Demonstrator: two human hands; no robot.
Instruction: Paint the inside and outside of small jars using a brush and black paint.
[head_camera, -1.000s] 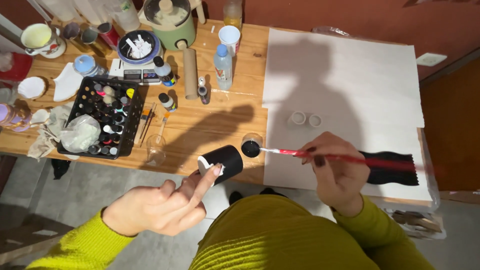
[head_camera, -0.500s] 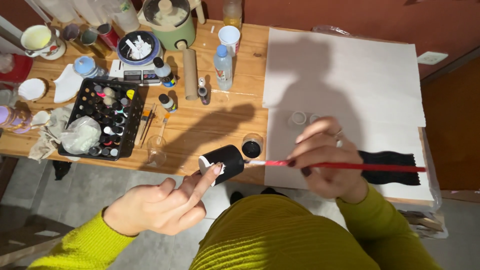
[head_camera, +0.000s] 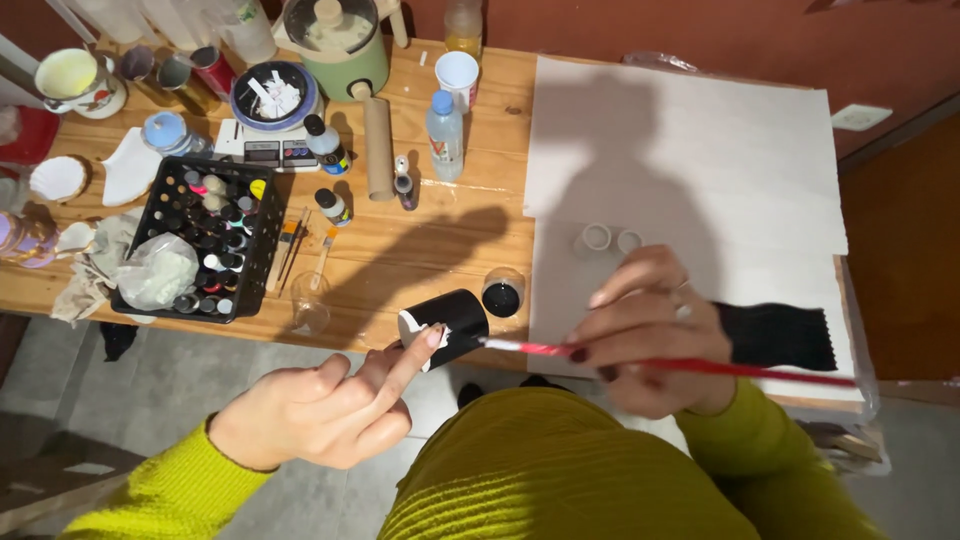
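Looks like a home craft corner, basically a hobby painting setup. The wooden table (head_camera: 440, 240) is crammed with a black crate of small paint bottles (head_camera: 205, 240), spare brushes (head_camera: 295, 245), a little jar of black paint (head_camera: 501, 296), a water bottle (head_camera: 444, 135), mugs (head_camera: 75, 80) and a big white sheet (head_camera: 690, 170) spread as a work mat.

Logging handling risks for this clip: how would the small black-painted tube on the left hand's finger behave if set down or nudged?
The black-painted tube looks hollow and thin-walled, so probably very light. Being round, it would likely roll on the wooden table. The left hand holds it on one fingertip; the red-handled brush could easily push it off.
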